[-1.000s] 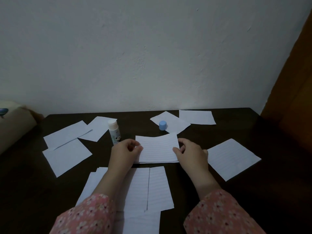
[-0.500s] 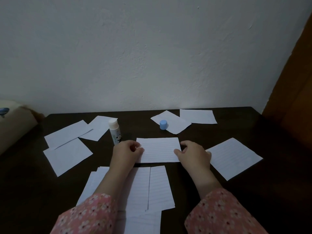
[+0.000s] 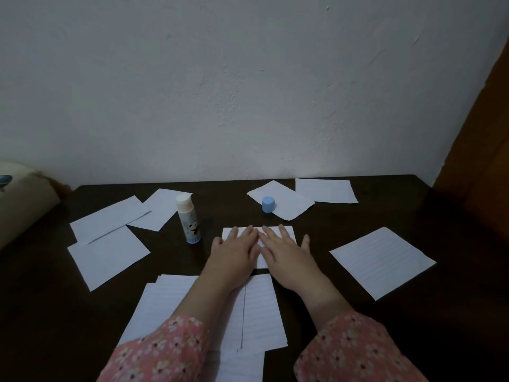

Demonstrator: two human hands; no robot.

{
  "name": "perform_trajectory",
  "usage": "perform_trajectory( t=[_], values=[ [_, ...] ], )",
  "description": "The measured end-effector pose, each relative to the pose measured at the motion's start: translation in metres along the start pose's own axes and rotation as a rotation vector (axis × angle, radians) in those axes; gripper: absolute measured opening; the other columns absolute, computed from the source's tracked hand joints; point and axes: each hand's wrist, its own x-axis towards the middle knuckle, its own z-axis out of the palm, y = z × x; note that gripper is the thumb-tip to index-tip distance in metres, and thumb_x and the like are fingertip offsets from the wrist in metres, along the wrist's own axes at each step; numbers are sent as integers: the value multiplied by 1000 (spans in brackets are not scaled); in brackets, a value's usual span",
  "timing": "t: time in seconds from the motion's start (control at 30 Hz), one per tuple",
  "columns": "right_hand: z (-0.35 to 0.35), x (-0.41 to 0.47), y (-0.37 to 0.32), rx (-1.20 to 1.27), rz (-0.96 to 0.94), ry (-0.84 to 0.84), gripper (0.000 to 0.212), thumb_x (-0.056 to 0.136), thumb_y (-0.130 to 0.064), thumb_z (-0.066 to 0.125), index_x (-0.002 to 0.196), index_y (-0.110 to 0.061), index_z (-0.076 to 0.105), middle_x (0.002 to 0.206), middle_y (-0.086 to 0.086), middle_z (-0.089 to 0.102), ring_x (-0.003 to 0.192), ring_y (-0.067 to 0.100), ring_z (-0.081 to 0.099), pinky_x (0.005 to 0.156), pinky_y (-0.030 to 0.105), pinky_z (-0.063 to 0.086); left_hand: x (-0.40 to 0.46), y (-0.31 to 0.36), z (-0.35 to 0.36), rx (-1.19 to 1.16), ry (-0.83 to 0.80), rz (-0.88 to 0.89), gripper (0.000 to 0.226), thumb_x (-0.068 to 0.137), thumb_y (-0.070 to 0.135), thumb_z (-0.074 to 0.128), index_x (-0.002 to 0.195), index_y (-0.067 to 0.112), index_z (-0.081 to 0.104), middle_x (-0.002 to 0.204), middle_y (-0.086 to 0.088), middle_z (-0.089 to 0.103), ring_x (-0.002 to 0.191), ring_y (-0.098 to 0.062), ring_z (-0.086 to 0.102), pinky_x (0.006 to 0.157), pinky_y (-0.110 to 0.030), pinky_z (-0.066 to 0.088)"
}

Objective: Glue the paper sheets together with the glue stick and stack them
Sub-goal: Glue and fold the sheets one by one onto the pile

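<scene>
Head view, and both sets of fingers are laid out straight and flat on the lined sheet (image 3: 286,232) at the middle of the dark table (image 3: 413,312). Left hand (image 3: 234,252) presses palm-down on the sheet's left half, its fingers slightly spread and pointing toward the wall (image 3: 248,92). Right hand (image 3: 286,257) lies flat on the right half, index finger almost touching the left hand's, little finger stretched out past the sheet's right edge. Neither hand grips anything; they simply press the paper down. Both forearms angle in from the near edge, floral pink sleeves (image 3: 165,351) at the bottom of frame, crossing over a pile of lined sheets (image 3: 259,312) just below the pressed one.

Just left of the left hand stands the glue stick (image 3: 187,219), upright and uncapped, close to the sheet's left edge but apart from it. Its blue cap (image 3: 268,204) sits on a loose sheet (image 3: 289,201) beyond the fingertips, with another sheet (image 3: 326,190) beside that one near the table's far edge. Three overlapping sheets (image 3: 110,244) are spread at the left, and a single lined sheet (image 3: 381,260) lies well apart on the right. Bare tabletop shows between the right hand and that sheet, and more to the near right. A brown wooden panel (image 3: 484,161) rises past the right corner.
</scene>
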Motion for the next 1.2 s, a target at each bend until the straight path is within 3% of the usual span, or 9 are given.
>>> perform_trajectory(
  t=[0.23,0.53,0.73,0.93,1.07,1.2],
  values=[
    [5,0,-3,-71,47,-3,51,105,-38,16,154,-34,0,161,-13,-8,148,15,-13,112,63,-6,-1,2,0,-11,-56,-74,50,103,40,22,152,32,13,160,9,5,147,-12,3,114,-57,1],
    [11,-1,-9,-15,285,49,63,100,-49,20,155,-27,-2,162,-6,-10,148,16,-14,111,64,-9,-1,4,2,-33,-28,-240,66,98,51,26,153,18,9,161,3,4,147,-14,1,114,-55,2],
    [8,-1,-9,-41,298,28,67,100,-52,18,154,-21,-5,162,-3,-11,148,15,-14,110,65,-9,-3,8,-1,2,-49,-318,75,96,58,25,153,13,3,161,-2,-1,148,-18,-1,115,-53,3],
    [6,-2,-4,7,258,17,66,100,-54,18,154,-23,-4,162,-3,-11,148,17,-14,111,65,-7,-3,1,-9,-19,-38,-274,77,94,58,38,153,16,12,161,-1,9,147,-18,6,114,-56,5],
    [4,-10,-6,-44,126,114,58,103,-45,22,155,-26,4,162,-5,-10,147,19,-17,111,64,-6,-12,1,-16,5,21,-125,68,97,50,38,152,21,13,161,4,6,147,-14,4,115,-54,4],
    [7,-15,-5,-103,27,1,53,105,-39,17,154,-32,0,162,-9,-9,148,14,-13,111,65,-6,-18,-1,-12,2,-115,10,55,101,42,32,152,27,14,160,8,8,147,-12,7,115,-55,2]
  ],
)
